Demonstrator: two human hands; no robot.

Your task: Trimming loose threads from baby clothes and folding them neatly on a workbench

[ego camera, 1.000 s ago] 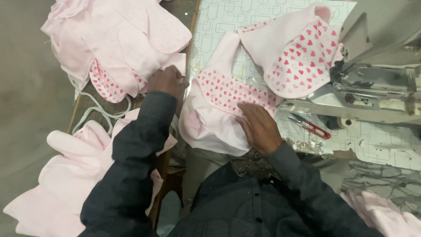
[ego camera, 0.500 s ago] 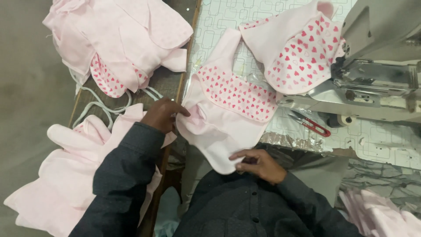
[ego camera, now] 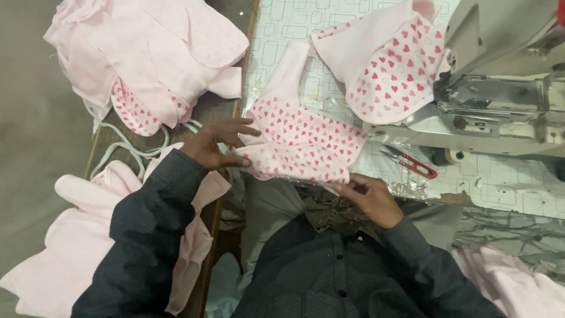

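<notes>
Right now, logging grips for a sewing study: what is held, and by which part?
Both hands hold the heart-print piece: left hand at its left edge, right hand at its lower right corner.

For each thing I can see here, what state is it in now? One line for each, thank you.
left hand: gripping the left edge of the heart-print piece
right hand: pinching its lower right edge
heart-print piece: spread between both hands
second heart-print piece: lying folded by the sewing machine
sewing machine: nothing under its head
red snips: lying on the table
pink pile: heaped, untouched
</notes>
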